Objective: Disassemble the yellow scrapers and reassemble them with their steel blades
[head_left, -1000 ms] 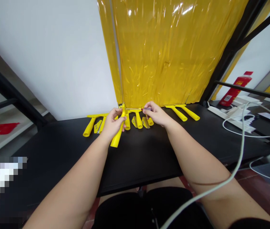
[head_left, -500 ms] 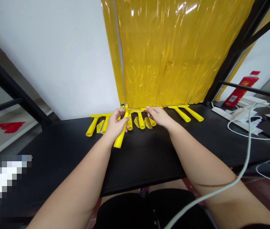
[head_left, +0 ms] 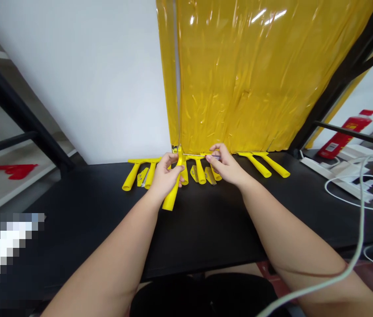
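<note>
My left hand [head_left: 166,175] is closed around a yellow scraper handle [head_left: 172,197], its hollow end tilted down toward me. In my right hand [head_left: 224,165] a thin screwdriver [head_left: 197,155] is pinched, its shaft pointing left. The tip meets the upper part of the handle; whether it sits in a screw cannot be made out. Behind my hands lie several similar yellow handles, one at the left [head_left: 130,178] and one at the far right [head_left: 277,166]. Small yellow pieces with metal edges, such as this scraper head [head_left: 142,177], rest between them.
The black tabletop [head_left: 202,229] meets a white wall panel [head_left: 107,88] and a yellow plastic curtain [head_left: 226,79]. A red bottle [head_left: 345,134] stands at the right near white strips and a pale cable [head_left: 360,220] crossing my right forearm. Red pieces [head_left: 16,171] lie on the left shelf.
The camera view has shifted slightly, so the scene sits a little further right. My right-hand fingers have changed their hold on the screwdriver, with the forefinger now raised.
</note>
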Demonstrator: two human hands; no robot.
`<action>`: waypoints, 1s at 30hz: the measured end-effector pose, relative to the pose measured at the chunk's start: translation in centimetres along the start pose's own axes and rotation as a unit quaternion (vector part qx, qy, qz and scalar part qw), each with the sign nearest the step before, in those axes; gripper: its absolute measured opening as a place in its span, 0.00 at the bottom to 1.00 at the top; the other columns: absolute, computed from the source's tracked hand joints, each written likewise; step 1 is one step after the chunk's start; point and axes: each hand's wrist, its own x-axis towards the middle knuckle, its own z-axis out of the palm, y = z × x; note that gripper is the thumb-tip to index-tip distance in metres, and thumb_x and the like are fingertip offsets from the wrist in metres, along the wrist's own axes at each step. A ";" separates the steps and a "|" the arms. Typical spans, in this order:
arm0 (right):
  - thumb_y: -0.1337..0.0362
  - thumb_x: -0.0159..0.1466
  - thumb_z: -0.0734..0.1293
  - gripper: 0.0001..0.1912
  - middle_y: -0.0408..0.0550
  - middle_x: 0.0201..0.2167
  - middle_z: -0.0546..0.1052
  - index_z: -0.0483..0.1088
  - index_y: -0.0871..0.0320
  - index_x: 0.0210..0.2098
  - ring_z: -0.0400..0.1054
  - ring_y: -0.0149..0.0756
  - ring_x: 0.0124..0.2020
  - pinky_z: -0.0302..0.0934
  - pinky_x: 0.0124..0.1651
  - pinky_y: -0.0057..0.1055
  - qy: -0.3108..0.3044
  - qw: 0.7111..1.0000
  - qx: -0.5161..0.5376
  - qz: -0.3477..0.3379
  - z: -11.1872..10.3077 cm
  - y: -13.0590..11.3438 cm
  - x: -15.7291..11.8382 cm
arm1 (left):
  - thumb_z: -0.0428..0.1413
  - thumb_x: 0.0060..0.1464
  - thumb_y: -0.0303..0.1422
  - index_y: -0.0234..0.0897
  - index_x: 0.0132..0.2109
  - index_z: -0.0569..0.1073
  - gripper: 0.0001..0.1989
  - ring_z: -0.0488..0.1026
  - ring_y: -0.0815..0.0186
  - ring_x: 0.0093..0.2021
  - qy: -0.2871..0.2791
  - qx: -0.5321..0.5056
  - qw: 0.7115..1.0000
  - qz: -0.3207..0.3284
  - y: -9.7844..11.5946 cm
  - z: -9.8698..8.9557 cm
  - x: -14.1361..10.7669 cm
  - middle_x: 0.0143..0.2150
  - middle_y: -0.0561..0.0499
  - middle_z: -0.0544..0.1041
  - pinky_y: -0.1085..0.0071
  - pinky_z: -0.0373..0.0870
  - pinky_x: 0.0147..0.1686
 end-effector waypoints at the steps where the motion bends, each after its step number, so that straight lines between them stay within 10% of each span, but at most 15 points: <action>1: 0.45 0.69 0.66 0.18 0.38 0.28 0.65 0.65 0.52 0.43 0.58 0.33 0.26 0.55 0.32 0.31 0.017 0.999 -0.024 -0.028 0.1 -0.1 0.2 | 0.65 0.49 0.32 0.41 0.46 0.68 0.18 0.72 0.75 0.20 0.006 -0.001 1.000 -0.002 -0.1 0.0 0.1 0.64 0.43 0.72 0.73 0.70 0.14; 9: 0.37 0.73 0.51 0.31 0.39 0.18 0.59 0.60 0.53 0.26 0.54 0.33 0.19 0.51 0.25 0.31 0.020 0.996 -0.072 0.056 0.5 1.1 0.6 | 0.65 0.50 0.32 0.41 0.45 0.70 0.16 0.72 0.76 0.19 0.001 0.022 1.000 0.017 -0.2 0.4 -0.5 0.65 0.45 0.72 0.76 0.67 0.12; 17: 0.54 0.72 0.63 0.15 0.40 0.22 0.65 0.66 0.55 0.31 0.57 0.32 0.25 0.51 0.31 0.30 0.000 0.980 -0.183 -0.076 0.1 -0.5 -1.3 | 0.63 0.52 0.31 0.41 0.49 0.68 0.18 0.73 0.71 0.17 -0.004 0.050 0.997 -0.054 0.8 0.6 -0.8 0.58 0.41 0.76 0.71 0.70 0.12; 21: 0.43 0.69 0.66 0.26 0.35 0.18 0.53 0.59 0.54 0.24 0.45 0.27 0.19 0.43 0.23 0.27 -0.042 0.995 0.070 0.059 0.9 -0.7 -1.1 | 0.64 0.53 0.31 0.43 0.50 0.71 0.18 0.74 0.72 0.19 0.002 0.088 0.996 0.030 0.3 -0.1 -0.7 0.61 0.44 0.75 0.72 0.69 0.12; 27: 0.47 0.69 0.69 0.24 0.28 0.18 0.44 0.59 0.54 0.26 0.30 0.24 0.19 0.35 0.17 0.21 -0.209 0.842 0.403 0.291 0.4 -1.9 -1.3 | 0.67 0.48 0.26 0.43 0.52 0.80 0.22 0.78 0.67 0.28 -0.014 0.084 0.988 0.130 0.6 -1.9 -0.6 0.58 0.45 0.79 0.72 0.71 0.22; 30: 0.47 0.70 0.68 0.24 0.29 0.18 0.44 0.59 0.55 0.27 0.30 0.25 0.19 0.35 0.17 0.21 -0.220 0.833 0.420 0.285 0.7 -2.6 -1.6 | 0.67 0.48 0.26 0.42 0.52 0.80 0.22 0.79 0.66 0.33 -0.019 0.086 0.982 0.165 1.3 -2.1 -0.8 0.61 0.44 0.77 0.72 0.73 0.26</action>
